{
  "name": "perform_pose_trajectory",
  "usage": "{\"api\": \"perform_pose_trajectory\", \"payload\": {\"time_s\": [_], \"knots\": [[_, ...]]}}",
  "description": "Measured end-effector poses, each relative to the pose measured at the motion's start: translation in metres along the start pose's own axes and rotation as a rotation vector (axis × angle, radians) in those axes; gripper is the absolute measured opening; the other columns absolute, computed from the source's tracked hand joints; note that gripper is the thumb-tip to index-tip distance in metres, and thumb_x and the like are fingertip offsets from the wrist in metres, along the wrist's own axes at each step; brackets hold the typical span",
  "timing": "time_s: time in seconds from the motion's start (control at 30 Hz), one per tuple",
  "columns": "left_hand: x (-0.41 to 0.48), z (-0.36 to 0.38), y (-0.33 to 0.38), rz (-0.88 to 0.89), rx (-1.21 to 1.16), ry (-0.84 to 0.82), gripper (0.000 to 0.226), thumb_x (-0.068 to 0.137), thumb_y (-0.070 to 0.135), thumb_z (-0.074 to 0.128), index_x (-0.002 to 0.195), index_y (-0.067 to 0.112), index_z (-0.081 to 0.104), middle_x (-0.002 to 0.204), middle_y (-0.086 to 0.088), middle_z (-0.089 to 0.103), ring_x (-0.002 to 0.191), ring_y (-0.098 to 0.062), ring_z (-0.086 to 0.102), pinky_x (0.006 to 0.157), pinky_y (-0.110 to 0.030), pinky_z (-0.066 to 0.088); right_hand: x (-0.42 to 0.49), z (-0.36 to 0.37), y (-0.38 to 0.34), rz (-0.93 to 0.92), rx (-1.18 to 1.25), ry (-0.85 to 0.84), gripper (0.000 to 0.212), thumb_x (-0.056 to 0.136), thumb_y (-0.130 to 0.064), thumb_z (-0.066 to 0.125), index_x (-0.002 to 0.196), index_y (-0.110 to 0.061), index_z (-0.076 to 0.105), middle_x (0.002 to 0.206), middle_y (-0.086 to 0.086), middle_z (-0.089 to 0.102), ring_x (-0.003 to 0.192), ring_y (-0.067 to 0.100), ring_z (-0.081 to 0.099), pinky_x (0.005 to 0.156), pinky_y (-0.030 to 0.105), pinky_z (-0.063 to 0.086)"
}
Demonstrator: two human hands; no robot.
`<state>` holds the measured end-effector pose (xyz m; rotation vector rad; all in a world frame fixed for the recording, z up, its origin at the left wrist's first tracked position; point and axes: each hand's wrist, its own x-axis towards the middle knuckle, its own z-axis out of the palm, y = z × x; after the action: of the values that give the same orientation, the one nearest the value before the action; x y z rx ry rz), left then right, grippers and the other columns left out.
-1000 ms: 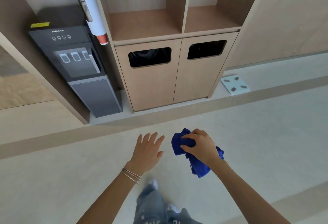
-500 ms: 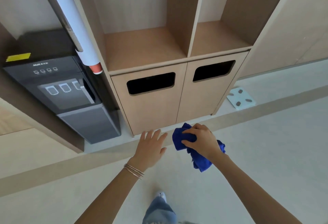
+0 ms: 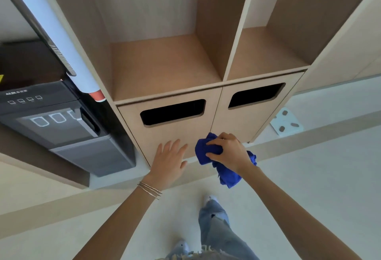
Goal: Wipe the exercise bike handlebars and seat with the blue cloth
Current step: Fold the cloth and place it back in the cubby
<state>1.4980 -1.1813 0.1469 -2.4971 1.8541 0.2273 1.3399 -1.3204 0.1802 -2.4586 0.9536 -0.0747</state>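
Right grip (image 3: pixel 227 152) clutches one blue cloth (image 3: pixel 208 151); left hand (image 3: pixel 168 161) spread, holding nothing.

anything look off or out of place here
Nothing spilled or damaged. One oddity: the bathroom scale lies askew on the floor by the cabinet's right corner. No exercise bike is in view.

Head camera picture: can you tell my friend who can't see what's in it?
A person's right hand grips a crumpled blue cloth while the empty left hand spreads open beside it, before a wooden cabinet with two dark slots. A dark water dispenser stands left; no exercise bike is visible.
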Motion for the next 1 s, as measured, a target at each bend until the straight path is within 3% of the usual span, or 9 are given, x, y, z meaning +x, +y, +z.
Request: {"api": "perform_pose_trajectory", "payload": {"time_s": [0.43,0.6,0.73,0.83,0.9,1.0], "knots": [[0.120,-0.030,0.004,-0.231,-0.039,0.057,0.056,0.096,0.039,0.040,0.145,0.019,0.024,0.154,-0.011,0.023,0.140,-0.031,0.022,0.112,-0.049,0.017,0.145,-0.060,0.040,-0.231,-0.059,-0.111,0.029,0.080,-0.038,0.064,0.107,-0.028,0.065,0.107,-0.001,0.059,0.103,0.018,0.049,0.078,0.029,0.039],[0.135,-0.031,-0.003,-0.310,-0.071,0.059,0.056,0.095,0.039,0.040,0.145,0.020,0.023,0.154,-0.010,0.023,0.140,-0.029,0.022,0.112,-0.048,0.017,0.181,-0.064,0.039,-0.298,-0.033,-0.118,0.027,0.077,-0.034,0.068,0.103,-0.028,0.067,0.104,-0.001,0.061,0.102,0.019,0.050,0.082,0.034,0.045],[0.146,-0.034,-0.022,-0.350,-0.088,0.071,0.055,0.091,0.034,0.050,0.141,0.015,0.035,0.147,-0.015,0.036,0.133,-0.035,0.035,0.108,-0.052,0.025,0.208,-0.059,0.032,-0.354,0.013,-0.108,0.029,0.074,-0.031,0.072,0.102,-0.027,0.069,0.099,0.000,0.065,0.097,0.019,0.055,0.078,0.034,0.048],[0.157,-0.036,-0.040,-0.310,-0.078,0.100,0.051,0.077,0.028,0.068,0.123,0.009,0.056,0.124,-0.021,0.058,0.108,-0.041,0.058,0.089,-0.056,0.045,0.232,-0.053,0.025,-0.380,0.023,-0.094,0.029,0.073,-0.031,0.073,0.102,-0.027,0.069,0.100,0.000,0.066,0.096,0.021,0.057,0.078,0.035,0.048],[0.164,-0.039,-0.052,-0.307,-0.067,0.116,0.045,0.076,0.030,0.062,0.115,0.009,0.061,0.116,-0.020,0.063,0.100,-0.040,0.062,0.082,-0.055,0.049,0.248,-0.052,0.019,-0.386,0.016,-0.065,0.029,0.073,-0.031,0.073,0.102,-0.027,0.068,0.099,0.000,0.065,0.097,0.021,0.056,0.076,0.034,0.047],[0.175,-0.045,-0.068,-0.302,-0.086,0.126,0.048,0.081,0.031,0.063,0.124,0.009,0.056,0.124,-0.020,0.058,0.111,-0.040,0.055,0.093,-0.055,0.042,0.274,-0.052,0.007,-0.389,-0.007,-0.046,0.029,0.075,-0.030,0.072,0.103,-0.026,0.068,0.101,0.002,0.064,0.100,0.021,0.053,0.073,0.032,0.043]]}}
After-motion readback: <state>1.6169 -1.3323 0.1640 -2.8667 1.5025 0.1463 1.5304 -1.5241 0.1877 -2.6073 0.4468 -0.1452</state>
